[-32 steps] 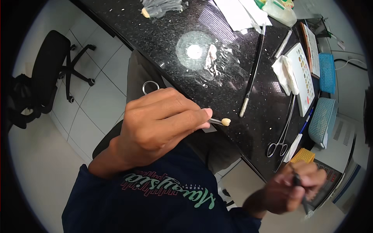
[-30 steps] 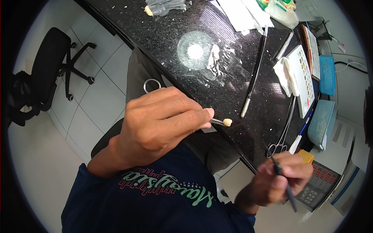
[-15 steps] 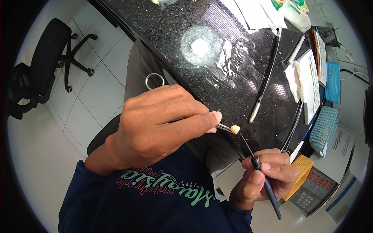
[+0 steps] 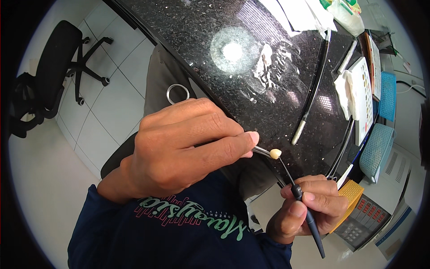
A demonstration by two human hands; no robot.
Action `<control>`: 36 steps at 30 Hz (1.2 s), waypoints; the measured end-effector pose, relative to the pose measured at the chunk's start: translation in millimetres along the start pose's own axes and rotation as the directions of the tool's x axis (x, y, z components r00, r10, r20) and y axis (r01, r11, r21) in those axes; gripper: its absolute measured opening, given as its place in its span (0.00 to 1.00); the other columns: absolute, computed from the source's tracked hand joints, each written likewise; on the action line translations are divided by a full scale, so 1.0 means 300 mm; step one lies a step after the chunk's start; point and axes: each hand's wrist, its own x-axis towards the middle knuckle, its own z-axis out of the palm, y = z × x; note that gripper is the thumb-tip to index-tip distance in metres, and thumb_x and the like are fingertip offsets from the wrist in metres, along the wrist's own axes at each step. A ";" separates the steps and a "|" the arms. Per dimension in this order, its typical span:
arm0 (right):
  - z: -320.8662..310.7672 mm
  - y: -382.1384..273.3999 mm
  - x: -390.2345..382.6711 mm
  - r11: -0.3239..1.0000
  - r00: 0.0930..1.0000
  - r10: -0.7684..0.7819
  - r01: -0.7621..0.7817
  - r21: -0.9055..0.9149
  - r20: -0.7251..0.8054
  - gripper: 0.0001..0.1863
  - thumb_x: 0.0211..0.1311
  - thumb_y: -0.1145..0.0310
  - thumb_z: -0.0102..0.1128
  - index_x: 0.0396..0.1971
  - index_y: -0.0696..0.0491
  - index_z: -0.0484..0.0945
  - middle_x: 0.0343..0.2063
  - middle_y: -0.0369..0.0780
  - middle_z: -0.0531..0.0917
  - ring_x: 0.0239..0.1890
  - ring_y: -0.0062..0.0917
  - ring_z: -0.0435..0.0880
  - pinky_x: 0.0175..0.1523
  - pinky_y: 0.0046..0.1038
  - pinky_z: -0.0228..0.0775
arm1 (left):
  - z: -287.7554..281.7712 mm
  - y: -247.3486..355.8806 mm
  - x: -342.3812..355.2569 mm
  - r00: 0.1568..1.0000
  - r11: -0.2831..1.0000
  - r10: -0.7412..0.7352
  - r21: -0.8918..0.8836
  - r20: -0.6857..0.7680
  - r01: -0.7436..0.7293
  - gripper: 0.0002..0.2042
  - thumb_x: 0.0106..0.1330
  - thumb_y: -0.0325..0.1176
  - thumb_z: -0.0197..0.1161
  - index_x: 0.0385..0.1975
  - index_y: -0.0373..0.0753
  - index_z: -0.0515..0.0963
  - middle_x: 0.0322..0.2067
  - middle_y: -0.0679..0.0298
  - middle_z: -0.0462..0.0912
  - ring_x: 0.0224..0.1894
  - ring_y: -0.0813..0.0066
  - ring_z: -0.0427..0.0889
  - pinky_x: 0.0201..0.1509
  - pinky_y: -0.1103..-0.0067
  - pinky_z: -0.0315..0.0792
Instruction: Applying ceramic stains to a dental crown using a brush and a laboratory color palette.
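Note:
My left hand [image 4: 183, 148] fills the middle of the view, closed on a metal clamp with a ring handle [image 4: 178, 93]. The clamp's thin tip [image 4: 262, 151] holds a small cream tooth-shaped piece [image 4: 275, 154] just in front of the black speckled counter [image 4: 215, 67]. My right hand [image 4: 309, 208], lower right, grips a thin dark brush [image 4: 309, 217] like a pen. The brush's fine tip reaches up and touches the cream piece from below.
On the counter lie a long black tool with a silver tip [image 4: 313, 89], crumpled clear film [image 4: 268, 67], a white tray with small wells [image 4: 363, 94], blue mesh holders [image 4: 378, 148] and papers. A black office chair [image 4: 58, 76] stands on the tiled floor at left. A yellow box [image 4: 349, 195] sits lower right.
My right hand has come up from the lower right with the brush, and its tip now meets the cream piece. My left hand has kept the clamp nearly still.

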 end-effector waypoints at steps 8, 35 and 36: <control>-0.010 -0.004 0.003 1.000 0.998 0.015 -0.014 -0.017 0.060 0.14 0.42 0.81 0.63 0.33 0.59 0.72 0.25 0.41 0.75 0.21 0.23 0.79 0.26 0.22 0.77 | -0.002 0.000 0.001 1.000 1.000 -0.008 -0.005 0.011 0.008 0.15 0.41 0.24 0.71 0.32 0.35 0.82 0.22 0.64 0.79 0.22 0.76 0.77 0.20 0.86 0.69; -0.008 -0.007 -0.006 0.999 0.999 0.013 -0.011 -0.034 0.046 0.15 0.40 0.81 0.64 0.32 0.59 0.73 0.24 0.41 0.76 0.20 0.23 0.80 0.26 0.21 0.76 | 0.000 0.003 0.002 1.000 1.000 -0.011 -0.003 -0.003 0.011 0.15 0.41 0.24 0.71 0.33 0.35 0.82 0.21 0.64 0.79 0.21 0.77 0.76 0.19 0.86 0.67; -0.009 -0.007 -0.006 0.999 0.999 0.013 -0.011 -0.035 0.047 0.15 0.40 0.81 0.64 0.32 0.59 0.73 0.24 0.41 0.76 0.20 0.23 0.80 0.26 0.21 0.76 | -0.001 0.003 0.003 1.000 1.000 -0.012 -0.006 -0.003 0.012 0.15 0.41 0.24 0.71 0.32 0.35 0.82 0.21 0.64 0.79 0.21 0.76 0.76 0.19 0.86 0.67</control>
